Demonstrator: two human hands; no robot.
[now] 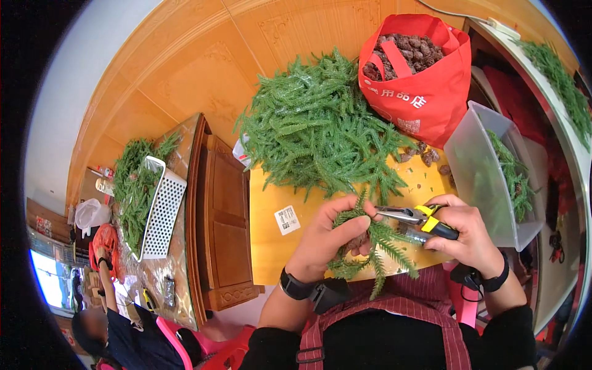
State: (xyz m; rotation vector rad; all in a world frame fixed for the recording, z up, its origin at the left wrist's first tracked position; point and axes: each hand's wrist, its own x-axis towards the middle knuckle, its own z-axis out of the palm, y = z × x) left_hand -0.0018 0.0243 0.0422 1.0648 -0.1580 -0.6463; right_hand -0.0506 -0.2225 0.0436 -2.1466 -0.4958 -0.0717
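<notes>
My left hand (339,231) is closed round an artificial pine sprig (382,243), its green needled branches fanning out below and to the right. A brown pine cone (357,245) shows partly under the fingers. In my right hand (462,231) are pliers (431,221) with yellow and black handles. Their metal jaws reach left to the top of the sprig, close by my left fingertips; whether they grip anything there is too small to tell. Both hands are above the near part of the yellow table (265,240).
Behind my hands lies a big heap of green sprigs (320,123). A red bag (419,80) of pine cones stands at the back right, some loose cones (430,157) before it. At right is a clear plastic bin (487,179). Another person (123,327) sits at a left table with a white basket (163,209).
</notes>
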